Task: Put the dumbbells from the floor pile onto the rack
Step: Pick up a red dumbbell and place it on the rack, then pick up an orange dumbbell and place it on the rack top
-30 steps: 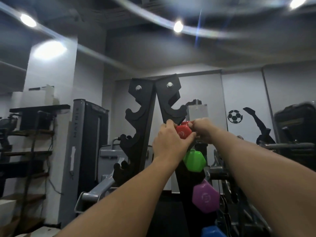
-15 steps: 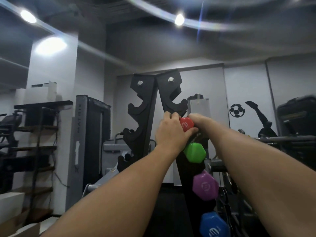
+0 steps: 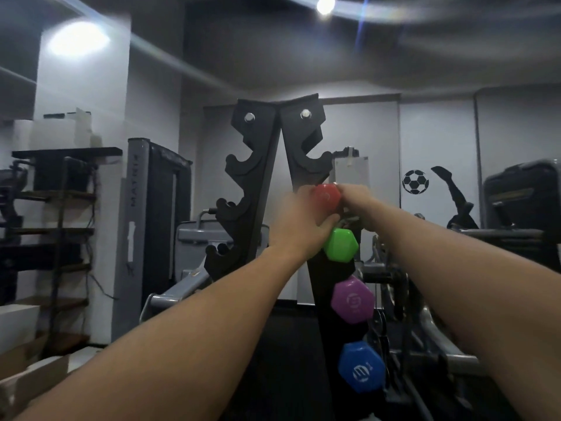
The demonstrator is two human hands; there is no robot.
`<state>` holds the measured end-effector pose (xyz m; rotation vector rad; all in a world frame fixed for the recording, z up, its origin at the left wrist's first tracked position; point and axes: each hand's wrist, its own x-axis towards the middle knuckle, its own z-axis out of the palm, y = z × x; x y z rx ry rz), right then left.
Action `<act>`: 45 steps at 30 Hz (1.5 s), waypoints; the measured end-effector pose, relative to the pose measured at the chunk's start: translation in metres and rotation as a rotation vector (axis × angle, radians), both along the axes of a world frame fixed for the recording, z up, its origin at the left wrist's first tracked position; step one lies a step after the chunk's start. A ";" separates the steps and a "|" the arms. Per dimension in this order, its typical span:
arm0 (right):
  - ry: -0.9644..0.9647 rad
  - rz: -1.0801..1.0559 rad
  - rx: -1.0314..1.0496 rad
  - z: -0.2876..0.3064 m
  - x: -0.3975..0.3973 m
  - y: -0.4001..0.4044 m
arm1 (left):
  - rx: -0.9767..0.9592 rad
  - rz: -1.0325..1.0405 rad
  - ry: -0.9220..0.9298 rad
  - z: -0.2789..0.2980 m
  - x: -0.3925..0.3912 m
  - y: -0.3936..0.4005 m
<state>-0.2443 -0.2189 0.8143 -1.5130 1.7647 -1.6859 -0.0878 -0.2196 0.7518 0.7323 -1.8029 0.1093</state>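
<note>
Two hands meet at the red dumbbell (image 3: pixel 327 196), and we hold it between them against the right upright of the black rack (image 3: pixel 306 147), just below the second cradle from the top. Our left hand (image 3: pixel 300 221) is closed around the near side of the red head, fingers wrapped upward and thumb pressing from beneath; it is blurred, so the exact finger placement is hard to read. Our right hand (image 3: pixel 358 205) reaches in from the right and curls over the far side of the dumbbell, its fingertips hidden behind the red head, so we cannot tell how tightly it grips. Whether the handle already sits in a cradle we cannot tell. Directly under the red one, touching the heel of our left hand, sits the green dumbbell (image 3: pixel 340 245) on the same upright. Below it hangs the purple dumbbell (image 3: pixel 352 300), and lower again the blue dumbbell (image 3: pixel 361 367), each in its own cradle and apart from its neighbour. The rack's left upright shows only bare hooks. On the wall to the right is a football sticker (image 3: pixel 415 182).
</note>
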 end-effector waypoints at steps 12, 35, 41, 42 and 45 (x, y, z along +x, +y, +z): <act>0.061 -0.063 -0.095 -0.048 0.006 0.088 | 0.124 -0.183 0.083 -0.051 0.023 0.021; -0.446 -0.237 0.434 -0.539 0.047 0.208 | 1.022 -0.271 -0.249 -0.432 0.050 0.089; -0.599 -0.348 0.682 -0.682 0.053 0.238 | 1.266 -0.238 -0.403 -0.549 0.040 0.105; -0.604 -0.358 0.731 -0.705 0.055 0.243 | 1.304 -0.231 -0.426 -0.569 0.037 0.107; -0.617 -0.374 0.856 -0.763 0.059 0.259 | 1.401 -0.231 -0.486 -0.619 0.032 0.111</act>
